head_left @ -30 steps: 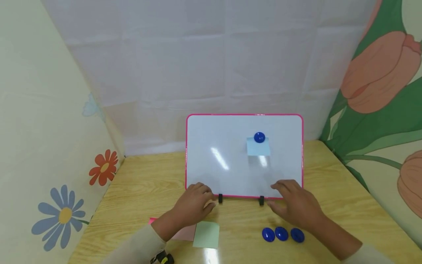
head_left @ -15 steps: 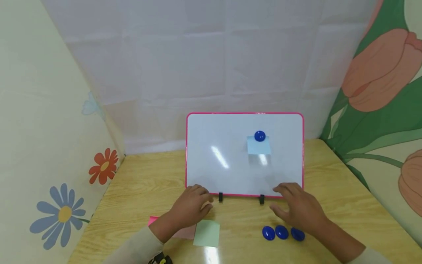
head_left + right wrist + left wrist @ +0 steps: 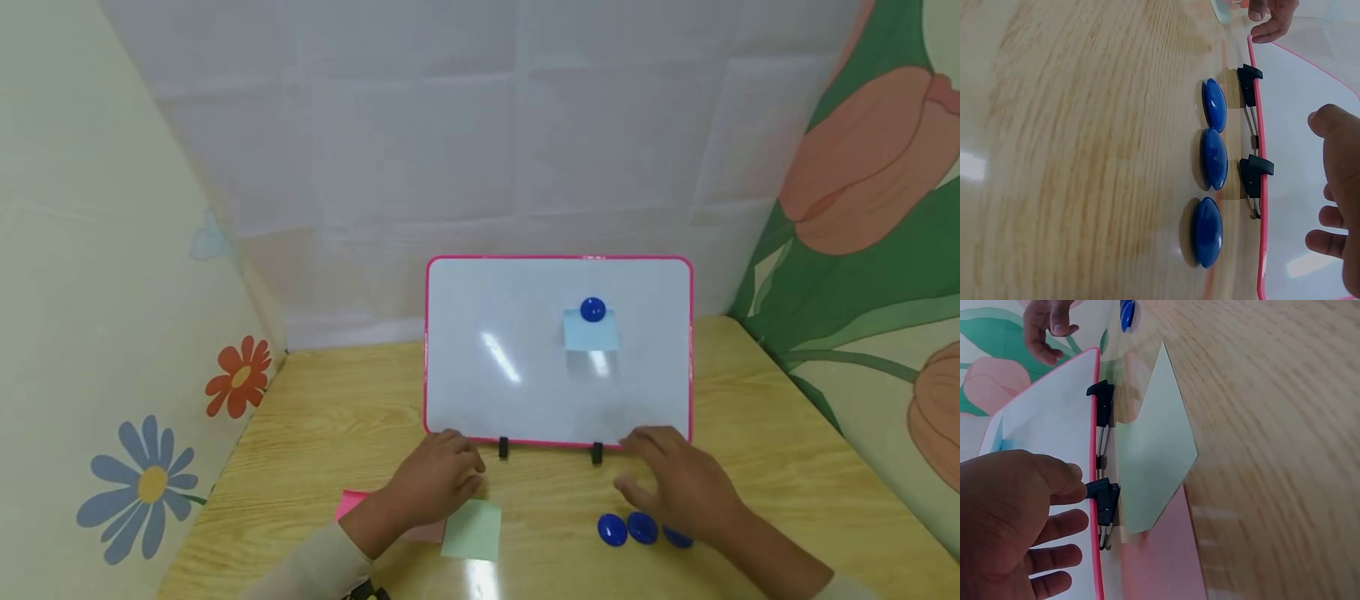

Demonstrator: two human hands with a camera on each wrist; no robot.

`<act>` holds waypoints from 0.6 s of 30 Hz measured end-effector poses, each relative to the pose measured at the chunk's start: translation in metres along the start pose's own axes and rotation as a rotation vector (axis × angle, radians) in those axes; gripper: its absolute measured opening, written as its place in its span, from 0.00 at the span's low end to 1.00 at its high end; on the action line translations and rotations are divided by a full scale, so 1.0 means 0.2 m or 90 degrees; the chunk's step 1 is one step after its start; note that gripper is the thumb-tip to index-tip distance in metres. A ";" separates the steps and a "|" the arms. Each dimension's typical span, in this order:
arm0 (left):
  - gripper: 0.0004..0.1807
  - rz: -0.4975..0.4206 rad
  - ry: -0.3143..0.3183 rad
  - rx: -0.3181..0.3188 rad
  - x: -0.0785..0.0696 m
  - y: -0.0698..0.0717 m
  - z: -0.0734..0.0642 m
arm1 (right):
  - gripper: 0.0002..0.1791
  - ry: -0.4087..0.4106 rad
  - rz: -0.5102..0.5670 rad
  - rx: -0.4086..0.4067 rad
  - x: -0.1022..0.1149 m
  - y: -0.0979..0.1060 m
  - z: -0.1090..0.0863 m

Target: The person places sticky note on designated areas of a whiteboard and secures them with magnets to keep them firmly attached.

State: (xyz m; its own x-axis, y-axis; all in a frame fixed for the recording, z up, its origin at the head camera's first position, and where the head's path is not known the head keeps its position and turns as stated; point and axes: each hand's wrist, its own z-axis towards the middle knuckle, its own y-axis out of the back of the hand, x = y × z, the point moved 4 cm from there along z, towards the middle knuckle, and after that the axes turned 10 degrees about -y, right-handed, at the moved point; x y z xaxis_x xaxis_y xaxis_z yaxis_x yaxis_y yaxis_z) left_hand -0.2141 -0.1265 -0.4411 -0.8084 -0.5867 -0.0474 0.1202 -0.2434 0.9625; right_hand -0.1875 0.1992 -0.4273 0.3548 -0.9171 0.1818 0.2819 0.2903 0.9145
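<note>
A white board with a pink rim [image 3: 517, 350] stands upright on black clips [image 3: 503, 448]. On its upper right, a round blue magnet [image 3: 592, 309] overlaps the top of a light blue sticky note [image 3: 590, 332]. My left hand [image 3: 433, 479], fingers loosely bent and holding nothing, hovers by the board's lower left corner, above a pink note [image 3: 425, 532] and a pale green note [image 3: 472, 531]. Near the lower right corner is my right hand [image 3: 690, 483], thumb and fingers apart and nothing in them. It partly hides one of three blue magnets [image 3: 1215, 159] lying in a row on the table.
The wood-grain table [image 3: 322, 408] carries everything. A white cloth [image 3: 405, 167] hangs behind the board. Painted flower walls [image 3: 862, 275] flank the table on both sides. A small black and yellow item [image 3: 366, 591] lies at the front edge beside the left sleeve.
Both hands have drawn back slightly from the board's lower edge toward the front. My right hand now covers more of the rightmost magnet. The board, notes and magnets stay put.
</note>
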 end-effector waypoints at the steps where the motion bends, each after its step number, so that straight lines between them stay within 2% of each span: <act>1: 0.06 -0.002 0.002 0.006 0.00 0.00 0.00 | 0.28 -0.005 -0.003 0.005 0.00 0.00 -0.01; 5: 0.06 -0.011 0.006 0.023 -0.01 -0.01 -0.02 | 0.29 -0.013 -0.012 0.016 0.00 -0.01 -0.03; 12: 0.05 -0.008 -0.007 0.016 -0.01 -0.04 -0.04 | 0.30 -0.015 -0.007 0.022 0.00 -0.04 -0.05; 18: 0.04 -0.008 -0.006 0.018 0.00 -0.05 -0.05 | 0.27 -0.037 0.005 0.055 0.00 -0.07 -0.07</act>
State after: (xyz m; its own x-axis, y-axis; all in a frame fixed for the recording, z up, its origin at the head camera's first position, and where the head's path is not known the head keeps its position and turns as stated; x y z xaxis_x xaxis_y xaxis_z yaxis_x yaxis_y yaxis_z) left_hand -0.2083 -0.1320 -0.4528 -0.8156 -0.5757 -0.0575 0.0933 -0.2290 0.9689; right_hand -0.1791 0.1988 -0.4458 0.3044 -0.9297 0.2073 0.2003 0.2752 0.9403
